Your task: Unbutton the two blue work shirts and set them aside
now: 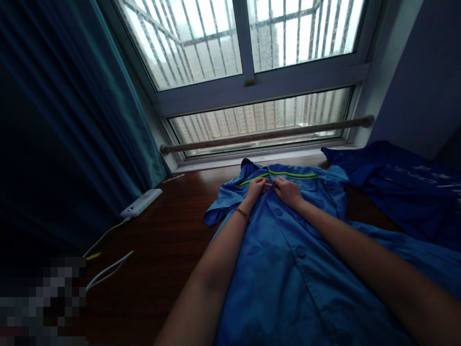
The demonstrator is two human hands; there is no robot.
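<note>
Blue woven cloth makes up the short-sleeved button-front shirt (266, 269), which lies face up along the desk (162, 245), its collar end towards the window (252, 81). It should handle as light, soft and limp, creasing and sliding easily, with little to break. The firmest hold is probably the doubled placket (290, 235), close beside a button (300, 251); a grip on the loose body would likely just bunch it.

At the chest, just below the lime-green stripes (291, 174), the person's right hand (288, 190) pinches the placket edge. The left hand (257, 186) meets it there, fingers bent against the cloth; whether they grip cannot be told. Beyond the shirt, a darker blue garment (392, 182) with white lettering lies to the right, and a white power bank (141, 203) sits near the curtain (108, 96).
</note>
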